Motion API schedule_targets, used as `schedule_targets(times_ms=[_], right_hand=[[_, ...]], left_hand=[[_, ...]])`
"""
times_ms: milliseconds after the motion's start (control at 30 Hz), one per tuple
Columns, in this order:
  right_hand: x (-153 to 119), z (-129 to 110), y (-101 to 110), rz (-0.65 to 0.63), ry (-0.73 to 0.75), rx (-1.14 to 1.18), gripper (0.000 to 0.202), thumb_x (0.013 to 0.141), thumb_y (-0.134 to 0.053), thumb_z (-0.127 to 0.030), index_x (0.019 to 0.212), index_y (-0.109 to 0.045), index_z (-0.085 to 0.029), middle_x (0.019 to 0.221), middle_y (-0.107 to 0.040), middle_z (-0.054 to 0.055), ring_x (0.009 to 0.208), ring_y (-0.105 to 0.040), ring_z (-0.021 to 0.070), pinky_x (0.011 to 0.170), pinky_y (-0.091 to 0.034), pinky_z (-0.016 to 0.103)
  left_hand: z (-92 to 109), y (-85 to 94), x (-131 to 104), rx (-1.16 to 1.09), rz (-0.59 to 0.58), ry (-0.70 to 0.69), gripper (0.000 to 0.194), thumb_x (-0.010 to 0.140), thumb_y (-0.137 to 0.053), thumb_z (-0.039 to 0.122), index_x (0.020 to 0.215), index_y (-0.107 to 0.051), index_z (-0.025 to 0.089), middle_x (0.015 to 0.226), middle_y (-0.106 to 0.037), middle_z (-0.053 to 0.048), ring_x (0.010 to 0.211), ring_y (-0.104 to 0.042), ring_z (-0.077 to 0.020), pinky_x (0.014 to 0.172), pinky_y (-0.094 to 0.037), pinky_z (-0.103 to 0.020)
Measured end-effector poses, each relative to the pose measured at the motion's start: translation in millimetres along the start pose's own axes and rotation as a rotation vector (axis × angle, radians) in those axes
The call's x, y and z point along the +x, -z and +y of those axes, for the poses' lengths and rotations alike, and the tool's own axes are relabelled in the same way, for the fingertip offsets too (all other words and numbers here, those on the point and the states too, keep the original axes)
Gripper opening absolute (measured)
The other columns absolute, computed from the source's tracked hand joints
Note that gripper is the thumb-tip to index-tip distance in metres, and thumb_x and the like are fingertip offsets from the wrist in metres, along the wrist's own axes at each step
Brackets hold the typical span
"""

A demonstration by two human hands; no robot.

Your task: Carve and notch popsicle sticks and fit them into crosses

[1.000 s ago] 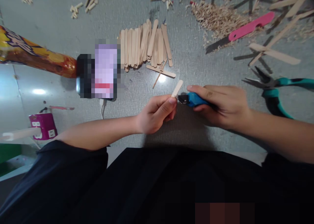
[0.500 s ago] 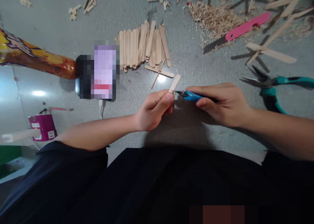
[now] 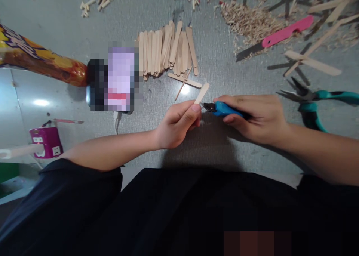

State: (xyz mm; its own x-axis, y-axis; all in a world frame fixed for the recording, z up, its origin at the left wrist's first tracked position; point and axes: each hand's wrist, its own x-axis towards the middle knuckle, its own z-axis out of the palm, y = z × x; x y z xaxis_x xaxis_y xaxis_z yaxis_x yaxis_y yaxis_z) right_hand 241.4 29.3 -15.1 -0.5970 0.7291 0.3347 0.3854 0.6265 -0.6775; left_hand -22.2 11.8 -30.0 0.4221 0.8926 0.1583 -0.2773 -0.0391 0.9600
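Observation:
A pale wooden craft stick (image 3: 202, 93) is pinched between the thumb and fingers of my left hand (image 3: 181, 123), its rounded end pointing up and away. My right hand (image 3: 256, 116) is wrapped round blue-handled cutting pliers (image 3: 224, 109), whose dark jaws sit at the stick's right edge, close to my left thumb. Whether the jaws bite into the wood is too small to tell. Just beyond the held stick, another craft stick (image 3: 185, 80) lies on the table, crossed by a thin wooden stick.
Many craft sticks (image 3: 159, 50) lie stacked ahead. At left are a phone (image 3: 120, 78), a yellow snack package (image 3: 42, 58) and a purple power socket (image 3: 46, 142). To the right lie a pink folding saw (image 3: 288, 31), wood shavings (image 3: 249, 22) and teal-handled pliers (image 3: 314, 102).
The view has shifted slightly, so the table things sit a little differently in the picture. The pliers have turned a little in my right hand; both hands keep their holds.

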Motion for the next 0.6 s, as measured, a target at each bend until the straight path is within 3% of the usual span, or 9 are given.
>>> schedule_targets(times_ms=[300, 600], right_hand=[[-0.7, -1.3, 0.0, 0.054, -0.024, -0.015, 0.037, 0.120, -0.067, -0.056, 0.133, -0.084, -0.025, 0.089, -0.084, 0.002, 0.069, -0.077, 0.0197, 0.065, -0.055, 0.033], [-1.7, 0.5, -1.5, 0.042, -0.010, -0.018, 0.035, 0.121, -0.066, -0.055, 0.138, -0.084, -0.031, 0.090, -0.085, 0.001, 0.068, -0.076, 0.0204, 0.066, -0.056, 0.035]], left_hand=[[-4.5, -0.8, -1.1, 0.053, 0.049, -0.081, 0.051, 0.121, -0.063, 0.051, 0.082, -0.062, 0.019, 0.062, -0.047, 0.007, 0.050, -0.040, -0.0044, 0.049, -0.035, -0.018], [-3.4, 0.0, -3.2, 0.158, 0.065, -0.100, 0.047, 0.121, -0.064, 0.048, 0.084, -0.066, 0.019, 0.064, -0.049, 0.007, 0.056, -0.047, -0.0048, 0.056, -0.041, -0.020]])
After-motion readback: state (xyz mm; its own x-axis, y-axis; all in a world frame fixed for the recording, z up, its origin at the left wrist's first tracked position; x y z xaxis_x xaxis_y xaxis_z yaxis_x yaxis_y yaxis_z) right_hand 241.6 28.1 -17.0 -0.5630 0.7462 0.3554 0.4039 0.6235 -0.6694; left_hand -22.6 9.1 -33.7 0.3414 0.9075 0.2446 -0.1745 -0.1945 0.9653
